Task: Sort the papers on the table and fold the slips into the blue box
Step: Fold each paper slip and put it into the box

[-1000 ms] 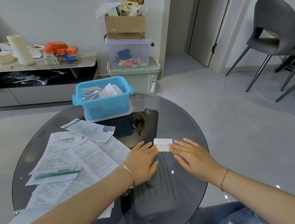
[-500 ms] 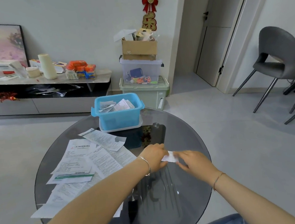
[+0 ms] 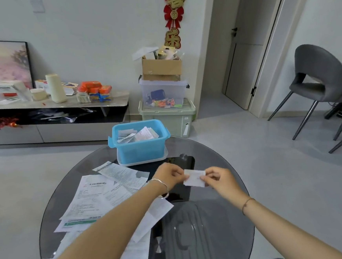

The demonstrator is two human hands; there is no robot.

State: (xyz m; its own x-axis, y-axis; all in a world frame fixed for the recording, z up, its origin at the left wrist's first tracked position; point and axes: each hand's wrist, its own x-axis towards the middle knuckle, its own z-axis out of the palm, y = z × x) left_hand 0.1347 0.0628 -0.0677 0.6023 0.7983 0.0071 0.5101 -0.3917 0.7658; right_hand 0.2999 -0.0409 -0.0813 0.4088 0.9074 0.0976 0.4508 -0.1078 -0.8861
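Head view:
- The left hand (image 3: 169, 177) is held above the round glass table (image 3: 219, 156), fingers curled, pinching the left edge of a small white slip (image 3: 194, 177) between thumb and fingertips. A silver bangle (image 3: 163, 188) sits on its wrist.
- The right hand (image 3: 219, 179) pinches the right edge of the same slip, its fingers bent inward. A thin cord bracelet (image 3: 246, 204) is on that wrist.
- The slip hangs between the two hands, lifted off the glass, with faint print on it too small to read. Whether it is already folded cannot be told.
- The blue box (image 3: 140, 150) stands open at the far side of the table, beyond the hands and a little to their left, resting on a clear tray or lid (image 3: 164, 157). Several folded slips (image 3: 140, 135) lie inside it.
- A loose spread of printed papers (image 3: 93, 196) covers the left part of the table, overlapping one another and partly hidden under the left forearm.
- Beyond the table, against the wall, three storage boxes (image 3: 165, 93) are stacked: a green one, a clear one, and a cardboard one on top.
- A low cabinet (image 3: 55, 103) along the left wall carries packets and jars.
- A grey chair (image 3: 321, 76) stands at the right.
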